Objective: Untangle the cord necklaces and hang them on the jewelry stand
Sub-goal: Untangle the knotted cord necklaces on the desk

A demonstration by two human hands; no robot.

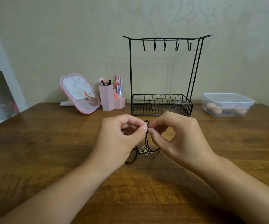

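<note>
Cord [146, 138], thin, black and limp, hangs light between my hands just in front of the wire stand [162, 75]. My left hand [120, 138] and right hand [175, 135] each pinch it at the small top loop. I judge it slippery, best gripped near the knot; the metal butterfly charm [145, 150] dangles below.

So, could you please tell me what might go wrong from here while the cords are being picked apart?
Both hands, left and right, pinch the black cord at almost the same spot, so pulling apart could tighten the tangle rather than loosen it. The butterfly pendant hangs low by the loose cord lying on the table; lifting could snag it there. All the hooks on the jewelry stand are bare, and a tug while hanging could tip its slim frame.
</note>
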